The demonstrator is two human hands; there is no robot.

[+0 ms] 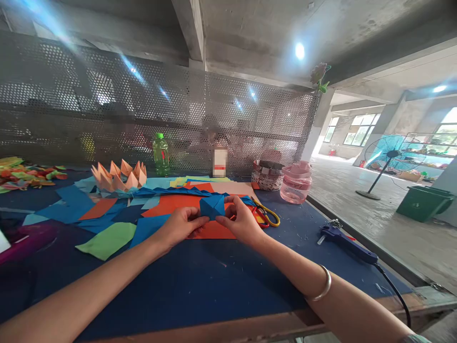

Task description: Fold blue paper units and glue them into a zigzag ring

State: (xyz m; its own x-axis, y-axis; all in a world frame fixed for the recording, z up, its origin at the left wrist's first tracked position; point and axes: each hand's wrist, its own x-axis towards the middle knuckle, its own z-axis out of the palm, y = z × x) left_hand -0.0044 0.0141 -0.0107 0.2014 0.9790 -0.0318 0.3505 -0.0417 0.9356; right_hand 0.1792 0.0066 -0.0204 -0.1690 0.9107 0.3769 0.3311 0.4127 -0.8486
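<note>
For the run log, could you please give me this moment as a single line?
left hand: holds folded blue paper | right hand: holds same piece | under hands: orange paper | nearby: scissors, hot glue gun

A paper-craft workshop in a bare concrete building is shown: a blue-topped bench [200, 295] is strewn with cut coloured paper [107, 240], scissors [268, 214] and a hot glue gun [342, 240]; a perforated metal screen [107, 95] stands behind the bench, and a pedestal fan [389, 155] is placed on the concrete floor [357, 224] beyond it.
</note>
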